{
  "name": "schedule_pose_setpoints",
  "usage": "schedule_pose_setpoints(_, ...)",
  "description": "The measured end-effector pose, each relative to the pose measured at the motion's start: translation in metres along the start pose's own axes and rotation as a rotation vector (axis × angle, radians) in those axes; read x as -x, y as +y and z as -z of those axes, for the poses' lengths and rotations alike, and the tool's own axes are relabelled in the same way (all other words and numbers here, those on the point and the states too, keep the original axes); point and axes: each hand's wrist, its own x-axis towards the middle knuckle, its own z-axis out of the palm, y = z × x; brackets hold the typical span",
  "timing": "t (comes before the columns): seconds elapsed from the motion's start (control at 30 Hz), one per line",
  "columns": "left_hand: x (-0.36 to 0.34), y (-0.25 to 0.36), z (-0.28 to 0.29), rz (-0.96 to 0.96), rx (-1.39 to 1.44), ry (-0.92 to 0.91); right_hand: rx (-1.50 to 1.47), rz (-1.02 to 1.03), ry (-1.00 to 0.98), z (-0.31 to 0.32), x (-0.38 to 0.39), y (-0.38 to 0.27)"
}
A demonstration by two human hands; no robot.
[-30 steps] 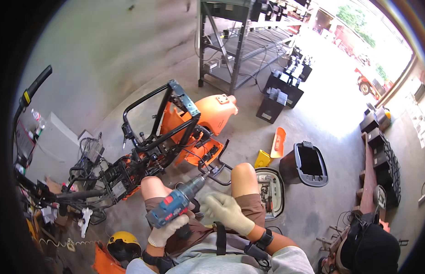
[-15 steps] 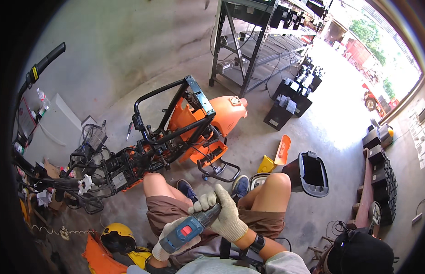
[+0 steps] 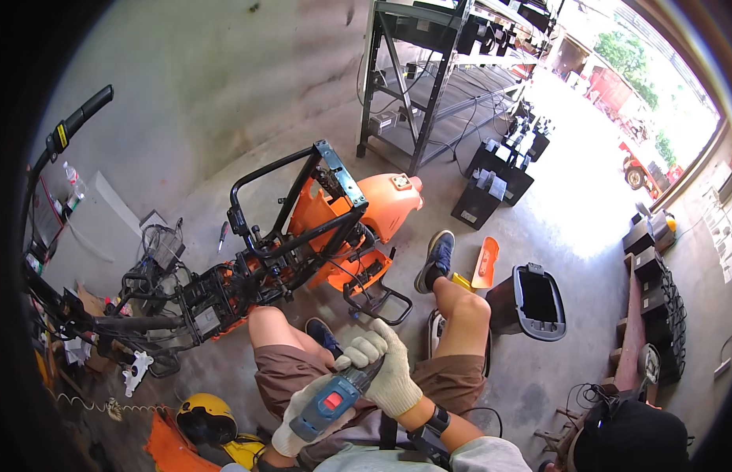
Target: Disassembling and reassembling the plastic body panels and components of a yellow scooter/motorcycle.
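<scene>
drill (image 3: pixel 328 404) tilts over the brown shorts (image 3: pixel 289 374), gripped at its rear by the left hand (image 3: pixel 290 435); the right hand (image 3: pixel 389 381) has closed around its front end, so both hands now seem fully occupied.

Back wall: pale grey plaster (image 3: pixel 201 94), marked with darker smudges and stains, meeting the floor at the upper middle.
Floor: smooth grey concrete (image 3: pixel 531 385) with scattered dark spots.
Shelving: a dark metal rack (image 3: pixel 441 88) near the back wall, braced diagonally at its end, with black units on top and cables trailing across its lower shelves.
Doorway: a wide opening at upper right, edged by a brownish frame (image 3: pixel 694 167); green foliage (image 3: pixel 627 59) and a red vehicle (image 3: pixel 640 169) outside.
Light: daylight through the opening, bleaching the nearby floor white.
Right wall: greyish (image 3: pixel 700 303), hung with white papers (image 3: pixel 724 236); a reddish ledge (image 3: pixel 632 330) runs along its foot.
</scene>
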Motion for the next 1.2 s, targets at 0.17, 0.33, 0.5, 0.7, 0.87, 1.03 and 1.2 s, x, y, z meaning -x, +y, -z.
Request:
schedule_pose_setpoints(0.17,-0.011,-0.034,-0.003,-0.003,-0.131,-0.216,-0.024,-0.074,-0.246,0.001,-0.012,-0.018)
schedule_pose_setpoints(0.33,-0.048,-0.090,-0.019,0.581,0.589,-0.182,-0.074,-0.026,-0.165,0.004,-0.040,-0.054)
schedule_pose_setpoints(0.5,-0.098,-0.101,-0.038,-0.170,-0.434,-0.210,0.243,0.259,0.115,0.009,-0.061,-0.098)
schedule_pose_setpoints(0.7,-0.108,-0.117,-0.060,0.112,0.138,-0.289,-0.032,0.183,-0.062,0.037,-0.088,-0.115)
schedule_pose_setpoints(0.87,-0.109,-0.127,-0.049,0.418,0.258,-0.312,0.101,0.341,0.117,0.047,-0.107,-0.101)
schedule_pose_setpoints(1.03,-0.111,-0.122,-0.039,0.064,0.015,-0.185,0.331,0.348,0.174,0.057,-0.098,-0.092)
schedule_pose_setpoints(1.2,-0.108,-0.126,-0.041,0.093,0.130,-0.270,0.404,0.383,0.080,0.058,-0.093,-0.109)
